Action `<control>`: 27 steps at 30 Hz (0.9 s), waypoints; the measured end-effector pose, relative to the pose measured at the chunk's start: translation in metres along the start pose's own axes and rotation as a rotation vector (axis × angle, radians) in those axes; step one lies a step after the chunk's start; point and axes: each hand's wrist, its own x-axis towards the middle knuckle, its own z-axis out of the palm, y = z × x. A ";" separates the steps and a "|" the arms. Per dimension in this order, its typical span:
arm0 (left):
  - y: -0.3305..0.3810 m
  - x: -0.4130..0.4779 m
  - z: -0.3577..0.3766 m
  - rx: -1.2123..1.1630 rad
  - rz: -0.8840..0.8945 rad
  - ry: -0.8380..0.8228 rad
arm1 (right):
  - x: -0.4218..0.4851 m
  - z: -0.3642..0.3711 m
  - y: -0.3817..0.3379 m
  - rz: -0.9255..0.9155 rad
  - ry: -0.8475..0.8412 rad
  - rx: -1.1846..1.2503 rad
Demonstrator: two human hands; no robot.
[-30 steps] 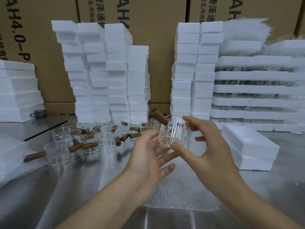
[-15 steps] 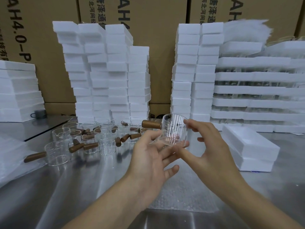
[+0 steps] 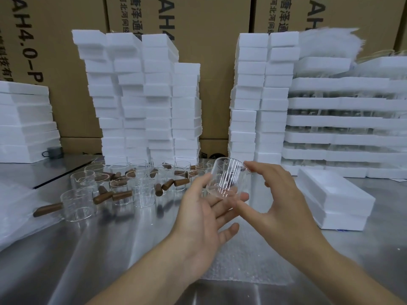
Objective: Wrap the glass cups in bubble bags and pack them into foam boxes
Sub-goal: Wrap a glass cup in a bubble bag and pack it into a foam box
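A clear ribbed glass cup [image 3: 224, 179] is held above the steel table [image 3: 66, 249], its rim tilted away from me. My right hand [image 3: 279, 201] grips it with the thumb at the base and the fingers at the rim. My left hand [image 3: 202, 219] lies palm up with straight fingers under the cup's base. The cup's brown handle shows only as a dark shape through the glass. A flat bubble bag [image 3: 244, 260] lies on the table beneath both hands. A closed white foam box [image 3: 334, 201] sits on the table to the right.
Several more glass cups with brown wooden handles [image 3: 132, 188] crowd the table at left centre. Clear bubble bags [image 3: 15, 208] lie at the far left. Tall stacks of foam boxes [image 3: 145, 102] and foam trays of glassware [image 3: 343, 119] line the back, before cardboard cartons.
The cup has turned in my hands: its handle pointed up-left, then left, and now lies behind the glass. Both hands stay almost in place.
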 end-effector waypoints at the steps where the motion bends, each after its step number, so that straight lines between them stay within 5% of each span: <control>1: -0.001 0.001 0.000 -0.003 -0.001 -0.005 | 0.000 0.000 0.000 0.006 -0.007 -0.003; 10: -0.005 0.001 -0.001 0.185 0.150 0.107 | -0.001 0.001 -0.002 0.013 -0.033 -0.080; 18: -0.004 0.006 -0.003 0.064 0.042 0.166 | 0.002 -0.005 0.003 0.057 -0.132 -0.108; 27: -0.001 0.019 -0.016 0.306 0.200 0.197 | 0.009 -0.016 -0.007 0.167 -0.309 0.168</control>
